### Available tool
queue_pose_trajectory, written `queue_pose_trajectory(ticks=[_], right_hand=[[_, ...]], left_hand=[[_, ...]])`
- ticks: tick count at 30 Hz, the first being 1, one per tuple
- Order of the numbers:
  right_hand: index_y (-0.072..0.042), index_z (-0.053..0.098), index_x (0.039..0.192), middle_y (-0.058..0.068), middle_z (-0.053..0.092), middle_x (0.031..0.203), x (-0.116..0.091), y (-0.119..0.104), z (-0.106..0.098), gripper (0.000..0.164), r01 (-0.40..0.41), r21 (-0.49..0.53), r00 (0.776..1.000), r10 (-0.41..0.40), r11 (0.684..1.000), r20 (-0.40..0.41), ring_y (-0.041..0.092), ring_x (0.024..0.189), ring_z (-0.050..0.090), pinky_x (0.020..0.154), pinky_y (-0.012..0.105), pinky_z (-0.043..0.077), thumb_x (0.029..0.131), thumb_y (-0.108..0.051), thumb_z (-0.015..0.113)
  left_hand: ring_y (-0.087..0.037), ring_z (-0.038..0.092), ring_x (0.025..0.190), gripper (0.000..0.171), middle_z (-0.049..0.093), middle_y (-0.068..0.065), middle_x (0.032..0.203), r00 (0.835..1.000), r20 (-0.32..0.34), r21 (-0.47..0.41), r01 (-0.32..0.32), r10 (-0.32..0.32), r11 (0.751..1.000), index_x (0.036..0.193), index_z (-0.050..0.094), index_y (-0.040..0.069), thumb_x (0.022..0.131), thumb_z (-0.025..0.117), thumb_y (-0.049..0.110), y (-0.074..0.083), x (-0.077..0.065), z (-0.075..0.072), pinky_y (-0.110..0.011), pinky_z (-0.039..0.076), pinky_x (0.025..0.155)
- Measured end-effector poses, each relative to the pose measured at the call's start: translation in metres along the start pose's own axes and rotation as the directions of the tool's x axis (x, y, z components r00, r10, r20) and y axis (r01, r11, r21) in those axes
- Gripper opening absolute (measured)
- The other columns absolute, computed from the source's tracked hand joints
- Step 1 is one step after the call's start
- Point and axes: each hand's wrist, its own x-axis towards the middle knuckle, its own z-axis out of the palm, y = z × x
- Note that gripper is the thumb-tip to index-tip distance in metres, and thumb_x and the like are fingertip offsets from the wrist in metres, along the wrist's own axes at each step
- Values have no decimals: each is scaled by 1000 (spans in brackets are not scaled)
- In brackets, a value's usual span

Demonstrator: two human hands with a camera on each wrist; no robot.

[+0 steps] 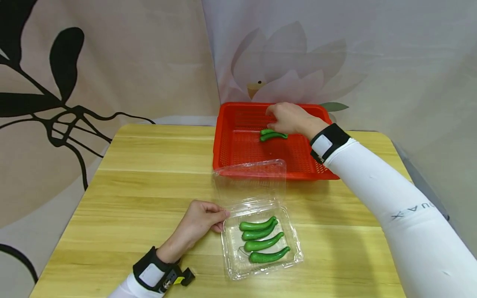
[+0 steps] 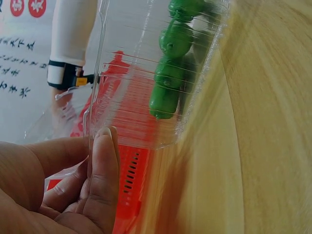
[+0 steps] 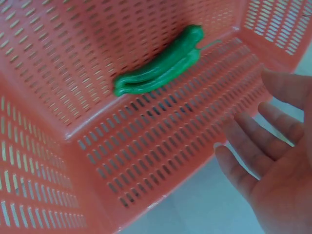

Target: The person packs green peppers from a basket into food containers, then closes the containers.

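My left hand [image 1: 197,221] pinches the upper left rim of a clear plastic clamshell box [image 1: 232,256] between thumb and fingers. Several green peppers [image 1: 268,255] lie in a row inside it, their rounded ends facing the hand in the left wrist view. The box's clear lid [image 1: 249,186] stands folded back, overlapping the front of a red basket [image 1: 238,147]. Two more green peppers [image 3: 161,68] lie side by side in that basket. Over the basket reaches my right hand [image 1: 292,120]; in the right wrist view its fingers [image 3: 248,141] are spread, apart from the peppers, holding nothing.
The wooden table [image 1: 149,182] carries both box and basket. The slotted basket sits at the back edge, against a printed cloth backdrop [image 1: 167,62] with plant and flower shapes. My right sleeve [image 1: 391,198] crosses the table's right side.
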Motion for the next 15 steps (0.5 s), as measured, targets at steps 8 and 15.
queue_pose_trajectory(ticks=[8,15], right_hand=[[-1,66,134,18,71,120,17,8,14,39,-1,-109,996,10,994,86,33,104,64,102,50,54,98,-15,70],[-5,73,118,12,70,104,24,13,28,22,-10,-152,988,33,988,152,30,92,59,94,44,57,96,-7,72]], left_hand=[[-15,68,61,17,72,-20,77,1000,-15,4,-1,1,1000,100,76,-11,94,78,5,0,-2,0,-30,64,61],[-15,67,60,17,72,-20,77,1000,-22,9,-4,4,1000,99,77,-10,94,78,6,0,-3,2,-29,63,60]])
